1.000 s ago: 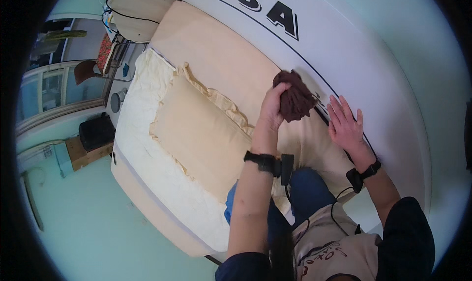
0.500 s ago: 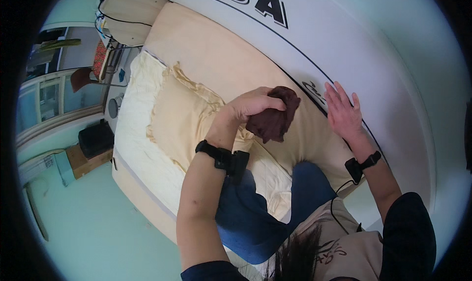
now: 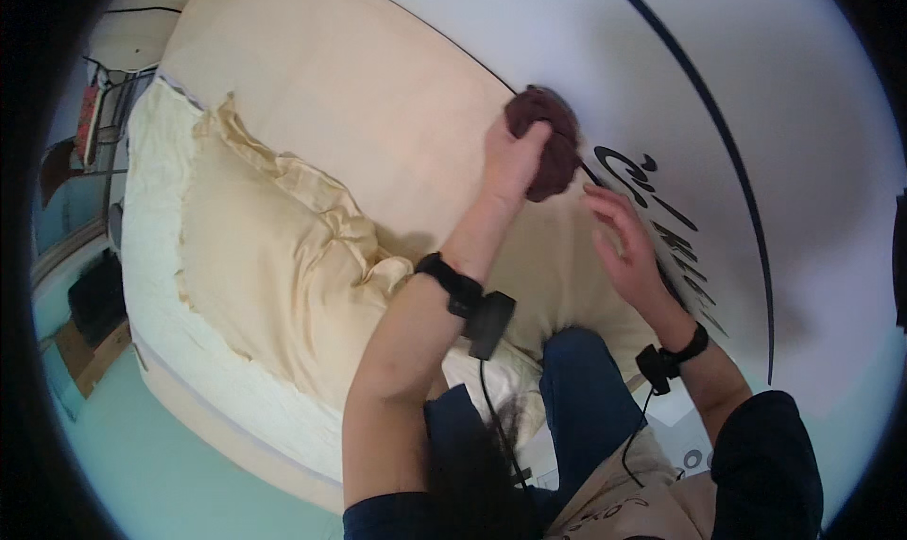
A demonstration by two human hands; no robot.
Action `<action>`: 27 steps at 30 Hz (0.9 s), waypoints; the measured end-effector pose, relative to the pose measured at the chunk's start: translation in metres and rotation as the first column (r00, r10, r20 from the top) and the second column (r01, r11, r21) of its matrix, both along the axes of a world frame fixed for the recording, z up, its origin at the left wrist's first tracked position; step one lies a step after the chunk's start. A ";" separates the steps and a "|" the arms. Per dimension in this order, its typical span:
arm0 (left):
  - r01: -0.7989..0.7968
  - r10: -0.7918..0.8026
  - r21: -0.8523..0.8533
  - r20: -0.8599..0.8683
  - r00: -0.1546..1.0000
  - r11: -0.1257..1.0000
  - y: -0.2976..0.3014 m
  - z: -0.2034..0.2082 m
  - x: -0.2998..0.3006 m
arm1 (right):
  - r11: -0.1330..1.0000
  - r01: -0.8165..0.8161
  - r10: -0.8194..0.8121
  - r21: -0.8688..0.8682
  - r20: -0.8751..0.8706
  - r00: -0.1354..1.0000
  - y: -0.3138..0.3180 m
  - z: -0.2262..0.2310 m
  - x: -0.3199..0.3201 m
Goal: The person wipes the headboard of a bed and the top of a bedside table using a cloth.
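A crumpled dark brown cloth [image 3: 556, 167] is bunched in my left hand [image 3: 511, 165], thumb across it. The cloth lies against the white panel [image 3: 680, 39] at its lower border, where it meets the mattress [image 3: 312, 58]. Just to the right, my right hand [image 3: 628, 257] is open, its fingers apart and slightly bent, beside the panel's black lettering [image 3: 652, 195]. Whether those fingertips touch the panel I cannot tell. Each wrist wears a black strap with a small box and a cable.
A rumpled pale-gold ruffled pillowcase or cover [image 3: 274, 228] lies on the bed to the left, over a cream quilted sheet [image 3: 151, 209]. My knees, in blue trousers [image 3: 590, 389], rest on the bed. A dark box-like thing [image 3: 97, 294] stands beyond its left edge.
My view has moved closer to the panel. The left hand has carried the cloth up against it. My right hand has dropped away from its flat pose on the panel, its fingers now more bent.
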State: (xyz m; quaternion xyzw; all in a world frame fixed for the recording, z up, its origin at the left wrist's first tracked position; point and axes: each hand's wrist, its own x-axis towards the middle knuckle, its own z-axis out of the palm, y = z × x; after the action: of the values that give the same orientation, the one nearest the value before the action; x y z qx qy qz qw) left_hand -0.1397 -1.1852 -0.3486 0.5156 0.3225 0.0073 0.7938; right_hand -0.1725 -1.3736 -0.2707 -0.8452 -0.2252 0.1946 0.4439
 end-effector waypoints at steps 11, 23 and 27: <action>-0.259 0.274 -0.217 0.043 0.961 0.941 0.014 -0.040 0.013 | 0.968 0.200 -0.167 -0.149 0.211 0.963 0.066 -0.137 0.028; -0.307 0.301 0.123 0.061 0.952 0.944 0.056 -0.054 0.083 | 0.697 0.044 0.196 -0.716 0.249 0.948 0.130 -0.147 0.038; -0.310 0.299 0.135 0.097 0.949 0.941 0.092 -0.056 0.097 | 0.825 0.010 0.121 -0.565 0.195 0.973 0.179 -0.133 0.056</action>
State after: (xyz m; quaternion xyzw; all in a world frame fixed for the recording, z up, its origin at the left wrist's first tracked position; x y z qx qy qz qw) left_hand -0.0423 -1.0930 -0.4047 0.5164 0.3668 0.1734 0.7541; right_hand -0.1167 -1.1944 -0.4042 -0.9476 -0.2307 0.1695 0.1416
